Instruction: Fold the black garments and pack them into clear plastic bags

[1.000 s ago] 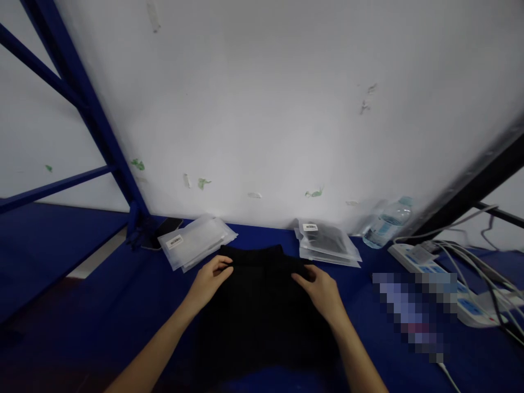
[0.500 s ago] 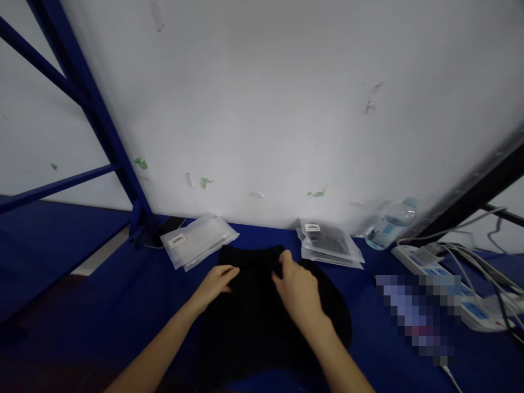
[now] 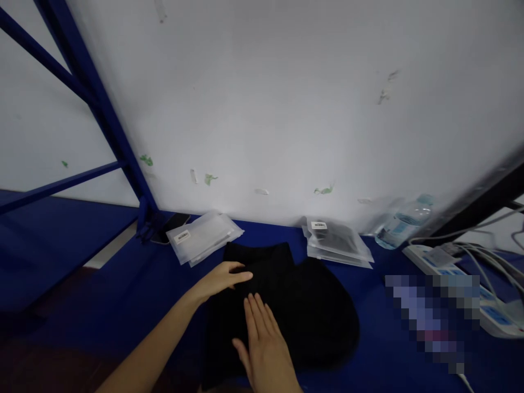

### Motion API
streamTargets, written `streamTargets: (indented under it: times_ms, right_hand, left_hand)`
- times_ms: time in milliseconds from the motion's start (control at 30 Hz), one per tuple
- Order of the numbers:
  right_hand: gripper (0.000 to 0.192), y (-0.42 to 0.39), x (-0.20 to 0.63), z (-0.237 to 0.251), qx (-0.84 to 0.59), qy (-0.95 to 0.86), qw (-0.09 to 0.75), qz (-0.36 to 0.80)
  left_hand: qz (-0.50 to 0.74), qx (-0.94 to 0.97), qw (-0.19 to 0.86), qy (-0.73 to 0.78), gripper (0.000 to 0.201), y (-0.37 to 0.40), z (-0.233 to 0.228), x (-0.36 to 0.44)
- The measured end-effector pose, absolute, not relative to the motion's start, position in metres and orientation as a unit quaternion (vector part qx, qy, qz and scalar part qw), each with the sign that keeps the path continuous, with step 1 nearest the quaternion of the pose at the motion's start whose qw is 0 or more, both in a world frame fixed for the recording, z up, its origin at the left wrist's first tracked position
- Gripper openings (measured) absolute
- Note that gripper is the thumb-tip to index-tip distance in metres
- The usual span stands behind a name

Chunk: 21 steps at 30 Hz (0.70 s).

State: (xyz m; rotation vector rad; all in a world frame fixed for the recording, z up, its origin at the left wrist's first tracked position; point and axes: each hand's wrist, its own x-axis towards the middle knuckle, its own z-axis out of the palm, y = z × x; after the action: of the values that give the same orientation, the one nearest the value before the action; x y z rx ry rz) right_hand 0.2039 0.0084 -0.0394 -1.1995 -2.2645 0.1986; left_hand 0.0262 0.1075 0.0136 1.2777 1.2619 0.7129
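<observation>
A black garment (image 3: 303,305) lies folded on the blue table (image 3: 123,295) in front of me. My left hand (image 3: 223,278) rests on the garment's upper left part, fingers stretched to the right. My right hand (image 3: 266,346) lies flat, palm down, on the near middle of the cloth with its fingers together and pointing away from me. Neither hand grips anything.
Clear plastic bags with labels (image 3: 202,236) lie at the back left beside a dark phone (image 3: 172,224). Bagged dark items (image 3: 338,243) sit at the back right. A water bottle (image 3: 403,224), a power strip (image 3: 454,273) and cables lie right. A blue rack post (image 3: 102,120) stands left.
My right hand has drawn back from the garment's far edge toward me and now lies flat on the cloth. The left hand has slid slightly right. The view has shifted a little.
</observation>
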Motion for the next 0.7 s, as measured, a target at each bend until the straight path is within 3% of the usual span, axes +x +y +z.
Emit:
streamTargets:
  times_ms: [100,200,300,367,467,700]
  right_hand:
    - [0.050,0.013,0.212,-0.030,-0.434,-0.836,0.303,0.146]
    - [0.038,0.031,0.233,-0.014,-0.490,-0.742,0.395,0.231]
    - [0.052,0.058,0.248,-0.006,-0.545,-0.619,0.459,0.331]
    - [0.059,0.072,0.248,-0.003,-0.538,-0.574,0.439,0.434]
    - [0.048,0.080,0.238,-0.001,-0.510,-0.535,0.395,0.546]
    - [0.042,0.074,0.231,0.009,-0.520,-0.476,0.398,0.587]
  left_hand:
    - [0.298,0.578,0.545,0.530,0.040,0.110,0.012,0.027]
    - [0.311,0.592,0.524,0.528,0.031,0.106,0.007,0.027]
    - [0.331,0.598,0.511,0.521,0.028,0.094,0.002,0.029]
    - [0.339,0.608,0.502,0.513,0.027,0.088,0.000,0.034]
    - [0.339,0.637,0.469,0.510,0.028,0.087,0.002,0.035]
    - [0.350,0.641,0.250,0.635,0.027,0.146,0.018,-0.042]
